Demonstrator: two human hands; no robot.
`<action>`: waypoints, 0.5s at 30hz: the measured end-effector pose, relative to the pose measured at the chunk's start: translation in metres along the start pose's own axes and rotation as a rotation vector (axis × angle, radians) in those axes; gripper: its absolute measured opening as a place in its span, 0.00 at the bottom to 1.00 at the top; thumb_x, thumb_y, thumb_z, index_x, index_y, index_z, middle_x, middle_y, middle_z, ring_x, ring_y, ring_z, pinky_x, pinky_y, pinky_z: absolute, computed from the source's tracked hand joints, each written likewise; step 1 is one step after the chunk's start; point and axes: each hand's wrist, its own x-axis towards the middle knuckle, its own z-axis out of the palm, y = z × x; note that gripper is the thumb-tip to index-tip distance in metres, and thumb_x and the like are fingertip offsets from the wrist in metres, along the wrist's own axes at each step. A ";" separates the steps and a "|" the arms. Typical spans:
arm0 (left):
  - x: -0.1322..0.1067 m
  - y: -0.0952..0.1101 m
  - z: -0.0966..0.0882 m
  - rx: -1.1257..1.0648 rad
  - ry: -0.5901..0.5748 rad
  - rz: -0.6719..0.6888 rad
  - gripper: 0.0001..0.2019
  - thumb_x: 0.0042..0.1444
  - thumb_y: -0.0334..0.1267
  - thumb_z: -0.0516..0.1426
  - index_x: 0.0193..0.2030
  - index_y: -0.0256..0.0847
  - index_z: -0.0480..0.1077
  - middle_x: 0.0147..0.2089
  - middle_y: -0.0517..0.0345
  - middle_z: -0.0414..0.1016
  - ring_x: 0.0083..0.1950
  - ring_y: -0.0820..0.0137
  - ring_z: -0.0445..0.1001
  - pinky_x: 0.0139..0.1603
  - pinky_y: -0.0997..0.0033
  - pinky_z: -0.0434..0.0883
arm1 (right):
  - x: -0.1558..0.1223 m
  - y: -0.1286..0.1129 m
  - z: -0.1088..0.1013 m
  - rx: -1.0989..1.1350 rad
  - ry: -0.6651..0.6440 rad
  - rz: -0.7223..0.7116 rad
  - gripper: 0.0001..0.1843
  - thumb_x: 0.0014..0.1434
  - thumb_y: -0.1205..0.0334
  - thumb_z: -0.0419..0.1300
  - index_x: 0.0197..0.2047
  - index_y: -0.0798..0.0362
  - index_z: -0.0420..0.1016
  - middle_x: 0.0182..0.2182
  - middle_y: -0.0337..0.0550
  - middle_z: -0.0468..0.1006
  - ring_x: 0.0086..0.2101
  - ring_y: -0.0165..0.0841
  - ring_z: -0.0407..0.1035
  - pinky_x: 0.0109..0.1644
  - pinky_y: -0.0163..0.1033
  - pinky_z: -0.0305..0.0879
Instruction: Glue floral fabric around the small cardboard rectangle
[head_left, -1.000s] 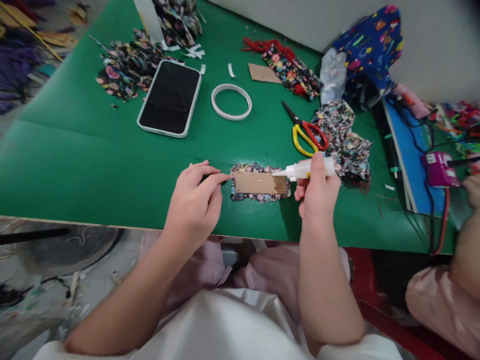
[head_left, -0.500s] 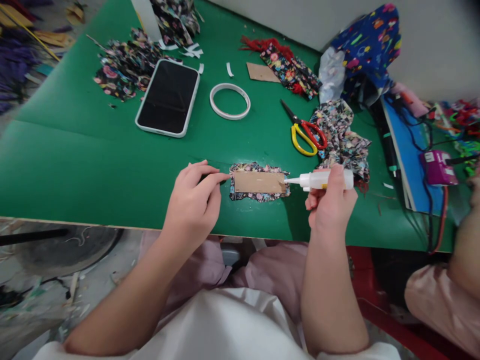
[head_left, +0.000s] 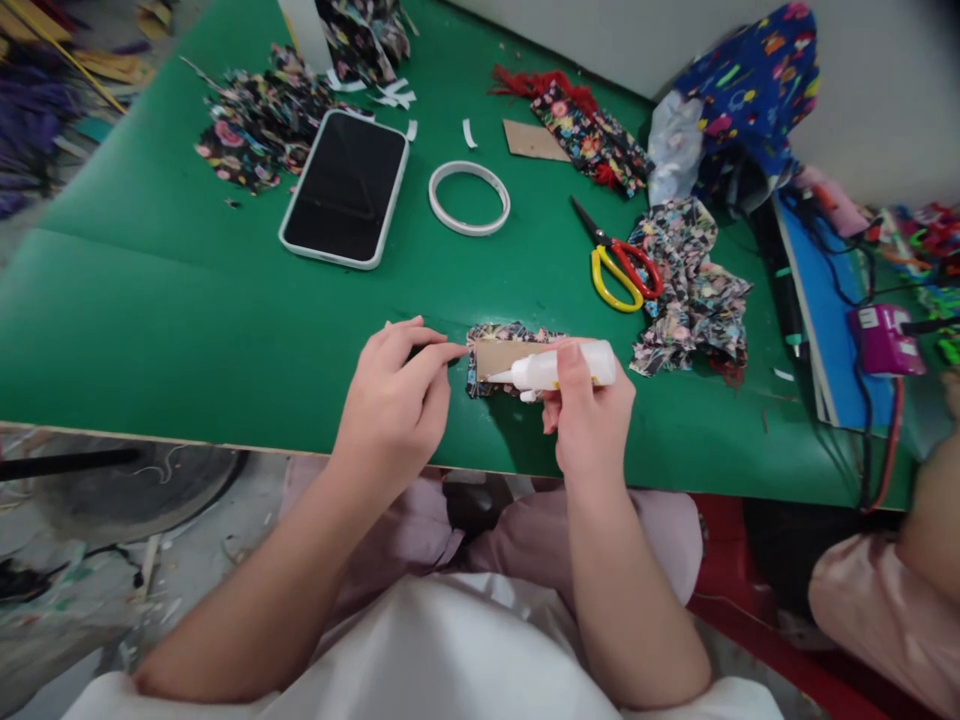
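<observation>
A brown cardboard strip (head_left: 499, 355) lies on a piece of floral fabric (head_left: 487, 335) near the front edge of the green table (head_left: 187, 300). My right hand (head_left: 589, 425) grips a small white glue bottle (head_left: 559, 368), lying sideways, nozzle pointing left over the lower left part of the cardboard. My left hand (head_left: 394, 400) has its fingers curled together, fingertips pressed on the table at the fabric's left end. Much of the cardboard's right part is hidden behind the bottle and my right hand.
A phone (head_left: 345, 190), a white tape ring (head_left: 469, 198), red-and-yellow scissors (head_left: 619, 265), fabric scraps (head_left: 255, 125) and a crumpled floral cloth (head_left: 694, 295) lie on the table. At the right sit a blue board (head_left: 825, 300), cables, a purple device (head_left: 881, 340) and another person's arm (head_left: 926, 540).
My right hand has carried the glue bottle left, from the cardboard's right end to over its left part. My left hand has stayed at the fabric's left end.
</observation>
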 end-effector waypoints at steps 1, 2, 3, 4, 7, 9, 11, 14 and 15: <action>0.000 0.000 0.000 0.000 0.001 0.001 0.12 0.57 0.29 0.49 0.42 0.41 0.71 0.44 0.53 0.70 0.55 0.63 0.65 0.57 0.56 0.63 | 0.000 0.000 0.001 0.006 -0.008 -0.002 0.17 0.49 0.46 0.60 0.31 0.53 0.70 0.21 0.35 0.69 0.18 0.22 0.61 0.19 0.28 0.58; 0.000 0.000 0.000 0.001 0.000 0.002 0.12 0.57 0.29 0.49 0.42 0.40 0.71 0.44 0.53 0.70 0.55 0.63 0.65 0.58 0.56 0.63 | -0.001 0.000 0.001 0.010 -0.014 -0.004 0.17 0.48 0.47 0.60 0.31 0.53 0.70 0.22 0.35 0.70 0.20 0.22 0.62 0.20 0.28 0.59; 0.000 -0.001 0.000 0.002 -0.001 0.002 0.12 0.57 0.29 0.49 0.42 0.40 0.71 0.44 0.52 0.70 0.55 0.63 0.65 0.58 0.57 0.63 | -0.001 0.000 0.001 0.013 -0.017 -0.004 0.16 0.49 0.47 0.60 0.30 0.53 0.70 0.22 0.35 0.70 0.20 0.23 0.63 0.21 0.28 0.60; 0.000 -0.001 0.000 0.003 -0.004 0.002 0.12 0.57 0.29 0.49 0.43 0.39 0.71 0.44 0.52 0.70 0.55 0.63 0.65 0.58 0.57 0.63 | -0.001 0.000 0.001 0.012 -0.017 -0.002 0.16 0.49 0.47 0.60 0.30 0.53 0.70 0.23 0.36 0.70 0.21 0.23 0.64 0.21 0.29 0.60; -0.001 -0.001 0.000 0.004 -0.006 -0.002 0.12 0.57 0.29 0.49 0.43 0.41 0.71 0.45 0.53 0.70 0.55 0.63 0.65 0.58 0.56 0.63 | 0.000 0.000 0.000 -0.002 0.002 0.003 0.16 0.48 0.47 0.60 0.30 0.53 0.70 0.24 0.36 0.71 0.22 0.24 0.65 0.22 0.29 0.61; -0.001 -0.001 0.000 0.003 -0.003 -0.006 0.12 0.57 0.29 0.49 0.43 0.42 0.71 0.45 0.54 0.70 0.55 0.63 0.65 0.58 0.55 0.63 | 0.000 0.001 -0.001 -0.006 0.016 0.004 0.16 0.48 0.47 0.60 0.30 0.53 0.70 0.24 0.36 0.71 0.22 0.24 0.65 0.22 0.29 0.61; -0.001 -0.001 0.000 0.003 -0.003 -0.007 0.12 0.57 0.29 0.49 0.42 0.41 0.71 0.45 0.54 0.70 0.55 0.63 0.65 0.58 0.56 0.63 | 0.001 0.001 -0.003 -0.003 0.024 0.001 0.16 0.48 0.48 0.60 0.31 0.53 0.70 0.24 0.36 0.71 0.23 0.24 0.65 0.23 0.29 0.62; 0.000 0.000 0.000 0.009 -0.004 -0.002 0.12 0.57 0.29 0.49 0.43 0.40 0.71 0.44 0.53 0.70 0.55 0.63 0.65 0.58 0.57 0.63 | 0.003 0.003 -0.006 -0.001 0.034 -0.007 0.16 0.48 0.48 0.60 0.30 0.53 0.70 0.23 0.36 0.70 0.23 0.24 0.65 0.25 0.30 0.62; 0.000 0.000 0.000 0.010 -0.004 0.000 0.12 0.57 0.29 0.49 0.43 0.39 0.71 0.44 0.53 0.70 0.55 0.63 0.65 0.58 0.57 0.63 | 0.003 0.004 -0.007 -0.005 0.041 -0.012 0.17 0.48 0.47 0.60 0.30 0.54 0.70 0.23 0.36 0.70 0.23 0.24 0.65 0.25 0.30 0.63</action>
